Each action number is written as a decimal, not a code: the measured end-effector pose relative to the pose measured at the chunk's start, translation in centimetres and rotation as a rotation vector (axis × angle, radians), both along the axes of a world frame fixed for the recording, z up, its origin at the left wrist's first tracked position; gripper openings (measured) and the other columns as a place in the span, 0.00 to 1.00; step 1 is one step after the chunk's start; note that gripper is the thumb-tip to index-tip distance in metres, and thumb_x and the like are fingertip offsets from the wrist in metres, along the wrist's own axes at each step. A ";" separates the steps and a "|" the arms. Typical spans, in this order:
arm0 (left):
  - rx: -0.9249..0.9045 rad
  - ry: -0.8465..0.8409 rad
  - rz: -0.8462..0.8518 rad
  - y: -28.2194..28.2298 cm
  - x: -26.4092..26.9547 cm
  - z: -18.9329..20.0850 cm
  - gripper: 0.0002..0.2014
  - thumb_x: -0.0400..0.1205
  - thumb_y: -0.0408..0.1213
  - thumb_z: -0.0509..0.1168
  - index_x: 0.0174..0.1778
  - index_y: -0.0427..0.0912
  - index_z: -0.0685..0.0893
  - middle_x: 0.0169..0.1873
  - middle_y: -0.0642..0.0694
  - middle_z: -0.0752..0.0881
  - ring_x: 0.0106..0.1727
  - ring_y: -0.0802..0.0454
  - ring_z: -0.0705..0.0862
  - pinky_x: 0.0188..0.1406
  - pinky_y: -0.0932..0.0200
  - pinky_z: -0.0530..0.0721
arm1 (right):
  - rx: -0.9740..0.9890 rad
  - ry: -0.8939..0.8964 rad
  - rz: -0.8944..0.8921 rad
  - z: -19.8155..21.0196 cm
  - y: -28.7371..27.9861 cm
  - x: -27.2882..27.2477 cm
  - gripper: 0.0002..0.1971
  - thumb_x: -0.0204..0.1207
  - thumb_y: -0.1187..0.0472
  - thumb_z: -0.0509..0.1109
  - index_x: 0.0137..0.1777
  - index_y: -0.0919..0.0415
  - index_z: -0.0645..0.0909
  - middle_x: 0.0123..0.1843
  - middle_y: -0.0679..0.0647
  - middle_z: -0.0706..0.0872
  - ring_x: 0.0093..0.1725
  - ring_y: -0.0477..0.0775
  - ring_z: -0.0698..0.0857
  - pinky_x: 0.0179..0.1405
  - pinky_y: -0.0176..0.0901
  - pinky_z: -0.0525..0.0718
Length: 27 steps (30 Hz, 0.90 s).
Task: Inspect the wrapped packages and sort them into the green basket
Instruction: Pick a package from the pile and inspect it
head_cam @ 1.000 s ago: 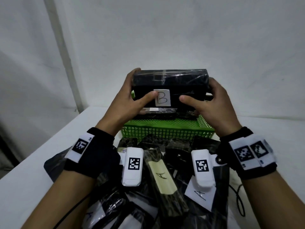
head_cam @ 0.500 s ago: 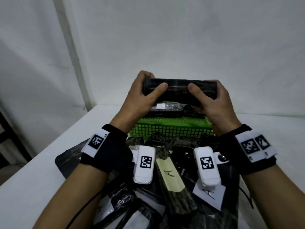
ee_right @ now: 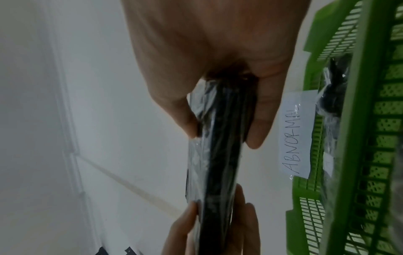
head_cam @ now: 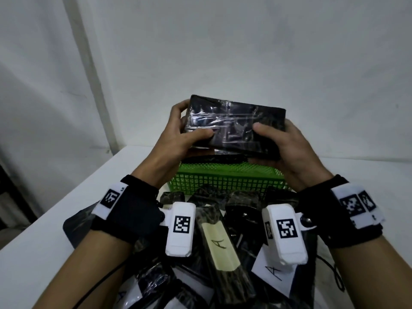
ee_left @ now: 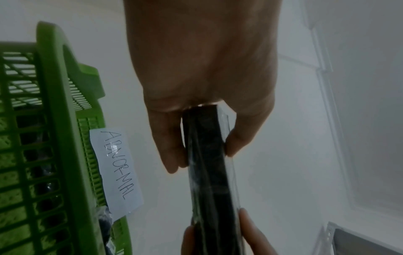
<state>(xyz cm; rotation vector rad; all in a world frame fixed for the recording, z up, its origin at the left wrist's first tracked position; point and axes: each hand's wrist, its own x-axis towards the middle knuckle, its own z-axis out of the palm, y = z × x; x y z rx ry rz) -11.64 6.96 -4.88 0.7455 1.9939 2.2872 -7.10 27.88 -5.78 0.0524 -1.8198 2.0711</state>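
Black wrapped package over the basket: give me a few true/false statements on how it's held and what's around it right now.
1. Both hands grip the black wrapped package, the left hand at one end and the right hand at the other. True.
2. The package already lies inside the green basket. False: it is held in the air above the basket.
3. A paper label on the basket reads ABNORMAL. True.
4. The face of the package turned to the head camera shows a letter B label. False: that face shows only black wrap and shiny tape.
5. The basket is red. False: it is green.
6. Packages labelled A lie on the table nearer the person than the basket. True.
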 end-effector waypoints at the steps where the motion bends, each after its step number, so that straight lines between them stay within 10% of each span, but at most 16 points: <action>1: -0.010 0.007 0.021 0.1 0.0 0.0 0.33 0.79 0.31 0.72 0.78 0.49 0.64 0.61 0.43 0.87 0.54 0.43 0.92 0.47 0.45 0.92 | 0.029 -0.015 -0.016 -0.1 0.0 0.0 0.24 0.76 0.58 0.78 0.70 0.57 0.77 0.59 0.55 0.91 0.51 0.58 0.93 0.32 0.46 0.89; 5: -0.050 0.071 0.095 0.2 0.0 -0.3 0.32 0.80 0.36 0.73 0.76 0.50 0.63 0.58 0.40 0.86 0.43 0.51 0.90 0.27 0.59 0.84 | 0.110 0.052 -0.111 -0.5 -0.1 -0.2 0.24 0.73 0.57 0.82 0.66 0.58 0.79 0.56 0.56 0.91 0.48 0.56 0.94 0.33 0.47 0.88; 9: -0.079 0.063 0.104 0.3 0.0 -0.5 0.32 0.82 0.38 0.71 0.78 0.52 0.63 0.60 0.48 0.86 0.51 0.53 0.92 0.34 0.60 0.87 | 0.163 0.113 -0.134 -0.2 -0.1 0.1 0.25 0.74 0.56 0.81 0.69 0.56 0.77 0.54 0.50 0.90 0.52 0.51 0.93 0.36 0.44 0.90; 14: -0.091 0.067 0.105 0.2 -0.1 -0.3 0.24 0.84 0.44 0.68 0.75 0.53 0.68 0.61 0.54 0.83 0.58 0.59 0.87 0.39 0.52 0.90 | 0.426 0.083 -0.203 -0.2 1.2 0.5 0.33 0.72 0.50 0.81 0.76 0.42 0.74 0.69 0.45 0.83 0.69 0.48 0.83 0.65 0.53 0.86; 21: -0.037 0.108 0.066 0.5 -0.1 -0.4 0.13 0.85 0.37 0.66 0.57 0.47 0.68 0.39 0.58 0.85 0.37 0.64 0.86 0.35 0.64 0.83 | 0.018 0.032 -0.052 0.3 -0.2 0.5 0.10 0.77 0.55 0.78 0.53 0.50 0.79 0.49 0.45 0.88 0.49 0.46 0.91 0.53 0.67 0.91; 27: -0.026 0.199 0.099 0.1 -0.3 -0.2 0.14 0.85 0.33 0.67 0.59 0.47 0.69 0.49 0.50 0.82 0.42 0.60 0.87 0.42 0.61 0.85 | -0.007 0.123 -0.085 -0.3 -1.3 0.1 0.15 0.74 0.64 0.79 0.54 0.52 0.77 0.46 0.47 0.87 0.44 0.49 0.92 0.45 0.62 0.93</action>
